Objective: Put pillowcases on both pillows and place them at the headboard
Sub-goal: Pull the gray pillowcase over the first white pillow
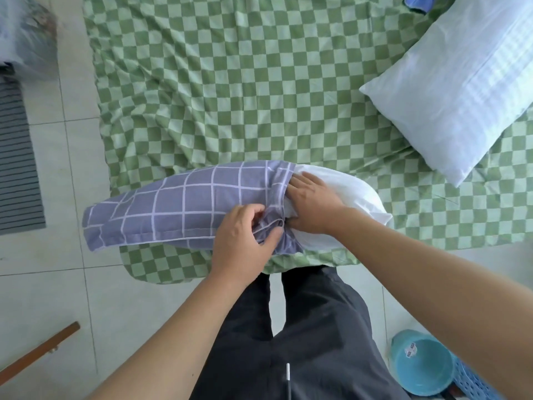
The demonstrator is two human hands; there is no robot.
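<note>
While the left hand (245,232) pinches the bunched hem of the purple pillowcase (184,203) and the right hand (313,197) presses flat on the half-covered pillow (354,197) at the bed's (230,82) near edge, both look soft and floppy, best gripped at the hem.

Ahead of my hands the bed (230,82) spreads out under a creased green-and-pale checked sheet, its near edge draping just below my wrists. Pale glossy floor tiles (57,284) lie left of my left hand, with a grey striped mat (17,157) farther left. A brown wooden bar (40,350) slants across the tiles low on the left. Below my right forearm stands a turquoise bucket (421,365) beside a blue lattice basket (473,382). Soft daylight falls from the upper right
</note>
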